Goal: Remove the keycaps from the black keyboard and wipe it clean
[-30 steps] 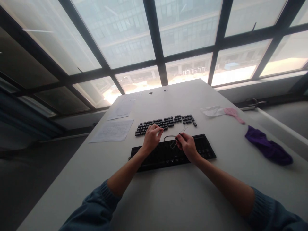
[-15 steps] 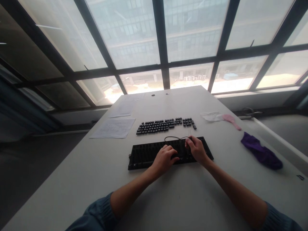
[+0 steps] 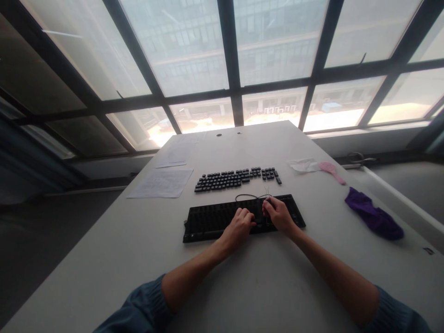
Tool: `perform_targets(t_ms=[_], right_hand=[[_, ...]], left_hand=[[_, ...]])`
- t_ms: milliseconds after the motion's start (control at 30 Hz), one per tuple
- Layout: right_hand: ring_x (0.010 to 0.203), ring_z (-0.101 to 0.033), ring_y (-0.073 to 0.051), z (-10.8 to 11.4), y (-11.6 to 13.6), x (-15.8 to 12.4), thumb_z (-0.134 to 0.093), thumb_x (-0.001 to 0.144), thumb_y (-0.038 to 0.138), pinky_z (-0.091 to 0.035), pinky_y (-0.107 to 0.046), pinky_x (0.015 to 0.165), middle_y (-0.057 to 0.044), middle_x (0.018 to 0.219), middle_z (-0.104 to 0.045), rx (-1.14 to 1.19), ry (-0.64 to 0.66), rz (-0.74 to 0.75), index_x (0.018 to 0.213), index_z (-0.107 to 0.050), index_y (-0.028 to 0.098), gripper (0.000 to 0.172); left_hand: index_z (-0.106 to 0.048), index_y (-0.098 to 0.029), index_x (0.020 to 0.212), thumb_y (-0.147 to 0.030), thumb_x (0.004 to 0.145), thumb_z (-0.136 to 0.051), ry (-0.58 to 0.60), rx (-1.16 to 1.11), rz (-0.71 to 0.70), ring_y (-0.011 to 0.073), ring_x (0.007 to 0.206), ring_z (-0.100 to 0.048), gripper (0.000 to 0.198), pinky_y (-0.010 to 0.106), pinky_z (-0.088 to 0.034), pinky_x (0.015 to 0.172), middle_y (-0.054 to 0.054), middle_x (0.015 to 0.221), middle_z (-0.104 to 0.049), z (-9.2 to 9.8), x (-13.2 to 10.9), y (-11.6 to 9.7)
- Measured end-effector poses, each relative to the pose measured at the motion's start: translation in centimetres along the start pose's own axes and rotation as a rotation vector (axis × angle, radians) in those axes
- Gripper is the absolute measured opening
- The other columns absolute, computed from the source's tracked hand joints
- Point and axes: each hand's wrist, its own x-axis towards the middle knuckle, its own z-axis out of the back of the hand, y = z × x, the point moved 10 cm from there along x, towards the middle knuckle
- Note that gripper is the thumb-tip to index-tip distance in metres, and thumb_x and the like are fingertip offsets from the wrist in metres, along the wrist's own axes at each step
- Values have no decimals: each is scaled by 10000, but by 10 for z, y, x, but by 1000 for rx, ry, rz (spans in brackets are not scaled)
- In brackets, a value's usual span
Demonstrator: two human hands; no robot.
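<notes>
A black keyboard point(image 3: 208, 222) lies across the middle of the white table point(image 3: 270, 286). My left hand point(image 3: 240, 223) rests on the keyboard's middle, fingers curled down onto it. My right hand point(image 3: 277, 213) sits just to its right on the keyboard, pinched on a thin wire keycap puller point(image 3: 266, 193) whose prongs stick up past my fingers. Behind the keyboard lie rows of loose black keycaps point(image 3: 237, 177). A thin dark loop point(image 3: 246, 197) lies at the keyboard's far edge.
Paper sheets point(image 3: 162, 182) lie at the left of the keycaps. A pink brush point(image 3: 331, 171) and a white wrapper point(image 3: 303, 164) sit at the right, with a purple cloth point(image 3: 373, 214) nearer. Large windows rise beyond the table's far edge.
My left hand came back from the keycap rows onto the keyboard. My right hand lowered the puller from above the keyboard down onto it.
</notes>
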Motion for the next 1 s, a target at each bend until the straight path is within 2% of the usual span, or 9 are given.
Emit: perform_targets(t_ms=[200,400,567,633,767,867,1000], right_hand=[[579,-561,-151,3,3,1,-491,950,406,-448,-269,602,3,642,-598,-8,-3,-12,753,-547,197,293],[572,-576,-152,3,2,5,-493,935,385,-452,-270,587,1,642,-613,-10,14,-39,738,-540,199,275],[564,-588,-156,3,-4,7,-498,923,376,-459,-277,578,-3,642,-624,-11,12,-71,742,-545,197,259],[567,-592,-157,3,-4,7,-499,923,371,-463,-279,582,-2,644,-622,-15,14,-72,741,-543,197,256],[572,-598,-160,2,-3,6,-498,925,373,-464,-280,579,-6,646,-621,-9,21,-79,728,-543,196,268],[567,-599,-159,2,-3,5,-496,927,372,-464,-279,573,-6,646,-616,5,11,-86,723,-546,195,275],[565,-596,-162,2,-4,6,-509,921,368,-460,-278,562,-8,649,-614,21,3,-86,729,-553,192,265]], left_hand=[[-568,-173,983,-129,935,-556,27,86,-9,249,972,-487,66,374,-482,840,74,989,-553,-1,-1,-7],[-553,-170,982,-133,941,-553,18,113,43,243,971,-483,55,369,-486,845,69,995,-553,0,-1,-4],[-551,-178,1005,-109,941,-531,-5,106,-19,242,971,-486,97,374,-480,855,73,997,-546,0,-2,-9],[-554,-176,1010,-96,940,-521,-59,58,4,237,968,-490,112,372,-475,862,74,993,-554,6,-1,-4],[-576,-174,964,-111,942,-523,-204,-105,139,220,938,-513,85,354,-467,850,69,969,-589,28,1,14],[-616,-184,949,-164,933,-566,-227,-234,192,207,933,-550,56,333,-467,850,53,954,-623,41,4,20],[-690,-196,924,-249,883,-659,-238,-314,261,164,752,-568,73,284,-465,713,23,862,-659,63,18,33]])
